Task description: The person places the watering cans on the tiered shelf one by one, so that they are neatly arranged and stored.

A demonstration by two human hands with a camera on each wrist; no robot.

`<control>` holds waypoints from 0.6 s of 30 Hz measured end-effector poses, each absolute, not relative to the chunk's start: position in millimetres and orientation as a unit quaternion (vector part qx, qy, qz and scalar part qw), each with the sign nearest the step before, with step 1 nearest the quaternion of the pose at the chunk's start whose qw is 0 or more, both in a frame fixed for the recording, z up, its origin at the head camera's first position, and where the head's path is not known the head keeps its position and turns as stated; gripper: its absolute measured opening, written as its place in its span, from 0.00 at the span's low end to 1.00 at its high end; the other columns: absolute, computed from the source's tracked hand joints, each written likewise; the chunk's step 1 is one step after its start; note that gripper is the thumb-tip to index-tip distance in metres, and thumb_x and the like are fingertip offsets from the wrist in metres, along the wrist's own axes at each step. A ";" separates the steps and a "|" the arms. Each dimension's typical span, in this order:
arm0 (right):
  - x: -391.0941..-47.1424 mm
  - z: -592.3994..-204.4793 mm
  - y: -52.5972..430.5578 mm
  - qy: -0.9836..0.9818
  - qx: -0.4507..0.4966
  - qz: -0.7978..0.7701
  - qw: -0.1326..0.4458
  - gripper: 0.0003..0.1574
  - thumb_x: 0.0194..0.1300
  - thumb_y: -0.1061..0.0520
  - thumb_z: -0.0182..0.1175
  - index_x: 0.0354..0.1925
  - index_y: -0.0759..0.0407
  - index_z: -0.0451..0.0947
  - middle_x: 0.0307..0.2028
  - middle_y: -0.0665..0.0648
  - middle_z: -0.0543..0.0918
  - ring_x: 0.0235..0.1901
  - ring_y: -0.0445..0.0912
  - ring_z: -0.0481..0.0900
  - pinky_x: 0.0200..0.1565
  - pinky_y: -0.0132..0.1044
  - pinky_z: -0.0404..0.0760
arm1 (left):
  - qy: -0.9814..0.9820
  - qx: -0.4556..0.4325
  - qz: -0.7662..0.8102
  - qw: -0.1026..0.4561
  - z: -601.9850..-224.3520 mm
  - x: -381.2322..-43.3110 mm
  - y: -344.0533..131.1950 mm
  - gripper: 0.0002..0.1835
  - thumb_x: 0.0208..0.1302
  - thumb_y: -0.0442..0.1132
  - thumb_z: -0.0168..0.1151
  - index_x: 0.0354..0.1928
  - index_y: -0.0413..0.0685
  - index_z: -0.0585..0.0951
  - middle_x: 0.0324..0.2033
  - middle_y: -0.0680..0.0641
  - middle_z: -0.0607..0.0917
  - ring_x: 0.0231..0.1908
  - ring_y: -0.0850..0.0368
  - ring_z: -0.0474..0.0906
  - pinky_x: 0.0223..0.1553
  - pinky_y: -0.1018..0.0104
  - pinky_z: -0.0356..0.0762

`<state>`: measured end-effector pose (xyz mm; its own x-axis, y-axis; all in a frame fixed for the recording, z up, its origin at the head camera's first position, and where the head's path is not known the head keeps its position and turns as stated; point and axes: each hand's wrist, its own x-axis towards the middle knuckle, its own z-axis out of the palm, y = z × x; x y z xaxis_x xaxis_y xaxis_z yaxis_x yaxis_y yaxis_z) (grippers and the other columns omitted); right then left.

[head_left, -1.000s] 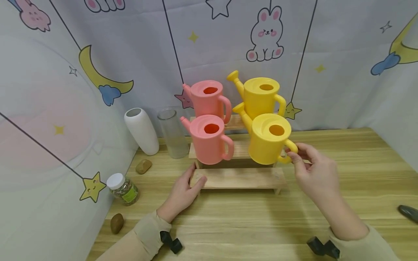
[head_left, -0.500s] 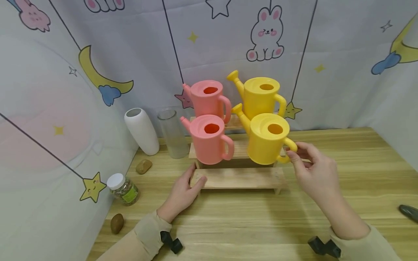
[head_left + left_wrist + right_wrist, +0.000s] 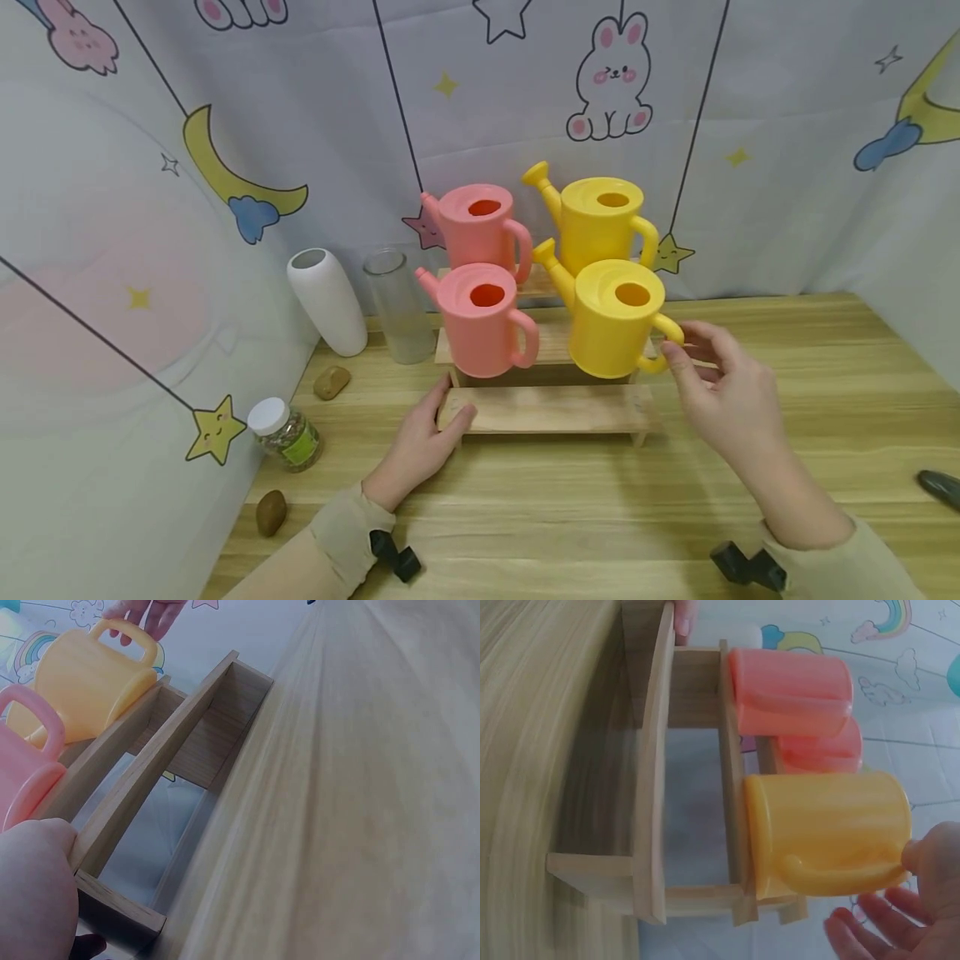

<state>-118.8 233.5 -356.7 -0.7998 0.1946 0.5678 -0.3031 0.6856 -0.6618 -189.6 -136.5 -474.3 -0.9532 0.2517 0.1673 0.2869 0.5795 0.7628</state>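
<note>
A three-step wooden stand (image 3: 555, 410) holds two pink watering cans and two yellow ones. My left hand (image 3: 418, 442) grips the left end of its lowest step, thumb on top and fingers along the side. The front yellow watering can (image 3: 611, 333) stands upright on the middle step. My right hand (image 3: 723, 392) is beside its handle, the thumb touching it and the other fingers loosely spread in the right wrist view. Left of it on the same step is the front pink watering can (image 3: 477, 333). The rear yellow can (image 3: 596, 221) and rear pink can (image 3: 474, 229) stand on the top step.
Left of the stand are a white vase (image 3: 327, 304) and a clear glass vase (image 3: 400, 312). A lidded jar (image 3: 288, 437) and two brown stones, one the nearer stone (image 3: 271, 512), lie along the left wall. A dark elongated object (image 3: 939, 489) lies at the right.
The front yellow can has shifted slightly left and settled on its step. My right fingers have loosened and drawn a little away from its handle. My left hand stays put.
</note>
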 end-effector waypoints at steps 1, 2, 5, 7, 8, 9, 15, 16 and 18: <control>-118.3 -356.0 234.1 -0.856 0.034 0.400 0.325 0.21 0.72 0.53 0.64 0.58 0.62 0.80 0.50 0.62 0.88 0.45 0.13 0.73 0.44 0.07 0.72 | -0.889 -0.152 -0.431 0.023 -474.4 -189.5 -136.4 0.45 0.71 0.67 0.56 0.80 0.51 0.59 0.75 0.47 0.69 0.75 0.49 0.67 0.72 0.46 0.69; -117.7 -355.4 235.0 -0.849 0.037 0.404 0.339 0.20 0.71 0.54 0.64 0.57 0.63 0.80 0.49 0.62 0.87 0.45 0.14 0.74 0.46 0.08 0.73 | -0.890 -0.152 -0.430 0.023 -474.2 -189.5 -136.1 0.45 0.71 0.67 0.55 0.80 0.51 0.59 0.75 0.47 0.69 0.75 0.48 0.67 0.72 0.46 0.68; -115.1 -354.1 238.0 -0.826 0.062 0.397 0.395 0.17 0.69 0.60 0.66 0.53 0.66 0.82 0.46 0.62 0.87 0.45 0.17 0.76 0.50 0.10 0.73 | -0.890 -0.150 -0.431 0.020 -473.9 -189.8 -134.5 0.44 0.71 0.68 0.55 0.80 0.53 0.59 0.75 0.48 0.69 0.75 0.49 0.66 0.73 0.46 0.68; -112.7 -354.5 239.7 -0.816 0.085 0.381 0.427 0.15 0.66 0.62 0.67 0.50 0.68 0.83 0.43 0.63 0.88 0.46 0.18 0.77 0.52 0.11 0.73 | -0.888 -0.146 -0.435 0.014 -474.1 -190.2 -133.3 0.44 0.71 0.68 0.55 0.80 0.55 0.59 0.76 0.49 0.69 0.75 0.50 0.66 0.73 0.47 0.67; -111.4 -355.3 240.2 -0.812 0.096 0.371 0.439 0.15 0.66 0.63 0.67 0.49 0.68 0.84 0.42 0.63 0.89 0.46 0.18 0.77 0.53 0.11 0.72 | -0.888 -0.145 -0.437 0.013 -474.2 -190.3 -132.8 0.44 0.71 0.68 0.55 0.80 0.54 0.58 0.76 0.49 0.68 0.75 0.50 0.65 0.74 0.47 0.67; -110.0 -356.5 240.6 -0.810 0.106 0.362 0.449 0.14 0.65 0.62 0.68 0.48 0.68 0.84 0.42 0.63 0.89 0.47 0.17 0.76 0.54 0.12 0.72 | -0.888 -0.144 -0.437 0.011 -474.4 -190.3 -132.5 0.45 0.71 0.68 0.55 0.81 0.54 0.58 0.76 0.49 0.68 0.75 0.50 0.65 0.74 0.47 0.67; -95.9 -366.0 240.5 -0.788 0.147 0.342 0.491 0.16 0.66 0.55 0.66 0.42 0.69 0.86 0.36 0.65 0.88 0.49 0.21 0.77 0.57 0.15 0.71 | -0.891 -0.136 -0.434 -0.013 -470.4 -179.3 -139.8 0.48 0.71 0.68 0.55 0.82 0.53 0.52 0.78 0.47 0.63 0.78 0.49 0.61 0.76 0.46 0.63; -93.1 -366.5 240.9 -0.783 0.155 0.341 0.496 0.17 0.67 0.54 0.66 0.42 0.69 0.86 0.35 0.65 0.87 0.49 0.22 0.77 0.57 0.15 0.71 | -0.891 -0.135 -0.434 -0.011 -468.4 -174.9 -142.2 0.48 0.71 0.68 0.55 0.82 0.53 0.50 0.78 0.47 0.63 0.78 0.48 0.60 0.76 0.45 0.63; -87.4 -366.5 242.5 -0.781 0.173 0.331 0.501 0.21 0.69 0.50 0.65 0.41 0.69 0.86 0.35 0.64 0.87 0.50 0.23 0.78 0.58 0.15 0.71 | -0.891 -0.134 -0.434 0.004 -463.1 -164.8 -147.5 0.48 0.72 0.66 0.56 0.83 0.55 0.48 0.78 0.46 0.63 0.78 0.47 0.60 0.74 0.43 0.64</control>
<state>-87.4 242.5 -366.5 -0.4376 0.0612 0.8971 -0.6025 0.7206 -0.3430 -164.8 -147.5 -463.1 -0.9640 0.2352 0.1243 0.2429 0.5878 0.7717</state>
